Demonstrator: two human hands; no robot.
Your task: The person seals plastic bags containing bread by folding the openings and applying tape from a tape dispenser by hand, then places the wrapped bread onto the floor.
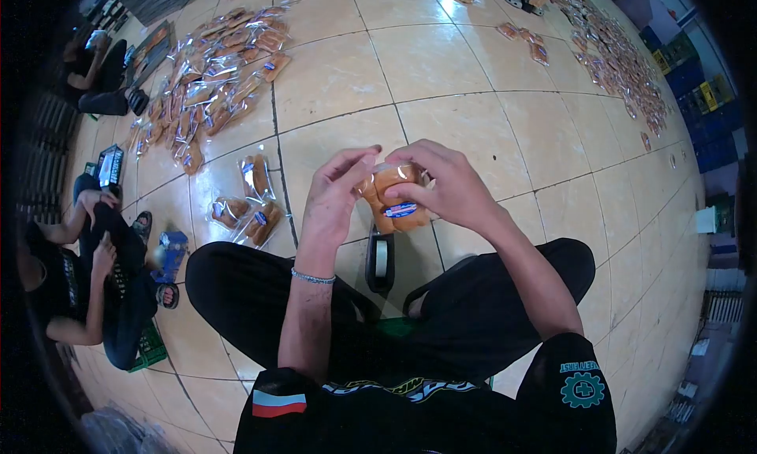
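Observation:
A clear bag of brown bread rolls with a blue and white label is held up between both hands. My left hand is curled against the bag's left side. On the right side, my right hand grips the bag, its thumb lying across the bread above the label. Just beneath the bag, a black tape dispenser with a pale roll rests on the tiled floor between my legs. Three bagged breads lie on the floor to the left, beyond my left knee.
A large heap of bagged bread covers the floor at the upper left, and another pile spreads at the upper right. People sit at the left edge, one beside a blue box. Crates stand along the right wall.

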